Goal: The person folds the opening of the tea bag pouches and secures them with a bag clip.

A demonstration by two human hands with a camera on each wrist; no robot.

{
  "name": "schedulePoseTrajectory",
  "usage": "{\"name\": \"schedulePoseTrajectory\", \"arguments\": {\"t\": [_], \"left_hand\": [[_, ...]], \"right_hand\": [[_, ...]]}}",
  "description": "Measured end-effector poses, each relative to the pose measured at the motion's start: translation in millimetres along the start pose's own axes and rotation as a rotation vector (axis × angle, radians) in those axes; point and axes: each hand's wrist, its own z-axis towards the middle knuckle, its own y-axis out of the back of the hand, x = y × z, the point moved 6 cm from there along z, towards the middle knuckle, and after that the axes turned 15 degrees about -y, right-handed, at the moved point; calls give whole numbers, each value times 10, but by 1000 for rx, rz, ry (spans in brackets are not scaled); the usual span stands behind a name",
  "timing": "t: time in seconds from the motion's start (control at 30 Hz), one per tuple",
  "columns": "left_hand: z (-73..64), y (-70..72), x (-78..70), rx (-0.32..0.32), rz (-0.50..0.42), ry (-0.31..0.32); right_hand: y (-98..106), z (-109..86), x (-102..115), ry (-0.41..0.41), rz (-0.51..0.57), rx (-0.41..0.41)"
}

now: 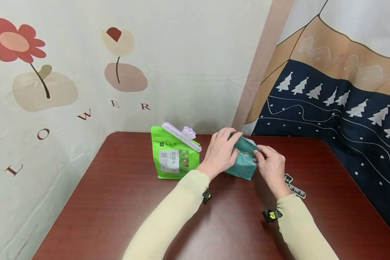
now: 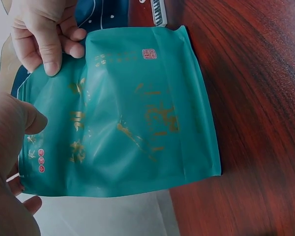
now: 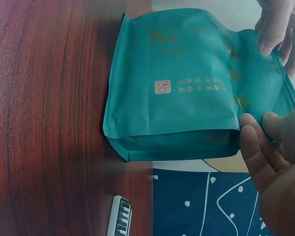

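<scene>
Left hand (image 1: 218, 151) and right hand (image 1: 273, 167) pinch the teal pouch (image 1: 242, 165) on the table (image 1: 117, 209), not yet clipped, a piano-patterned clip (image 1: 296, 191) lying near, while the green pouch (image 1: 173, 159) already wears one.

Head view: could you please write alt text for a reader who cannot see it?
A person's left grip and right grip hold a teal bag near its top at a red-brown table. A green bag with a lilac clip stands at left; a piano-print item lies at right, partly hidden.
</scene>
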Motion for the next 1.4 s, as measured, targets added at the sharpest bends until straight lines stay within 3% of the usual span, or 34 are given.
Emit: {"name": "schedulePoseTrajectory", "arguments": {"t": [0.33, 0.6, 0.97, 1.17, 1.4], "left_hand": [[4, -3, -15, 29, 27, 7], [35, 3, -29, -19, 58, -19], [146, 13, -80, -24, 61, -57], [182, -10, -93, -28, 23, -83], [190, -7, -75, -49, -68, -55]], "right_hand": [[9, 7, -30, -17, 12, 16], [14, 17, -28, -23, -25, 6], [8, 28, -12, 12, -25, -24], [13, 8, 33, 65, -52, -59], [22, -13, 38, 107, -57, -79]]}}
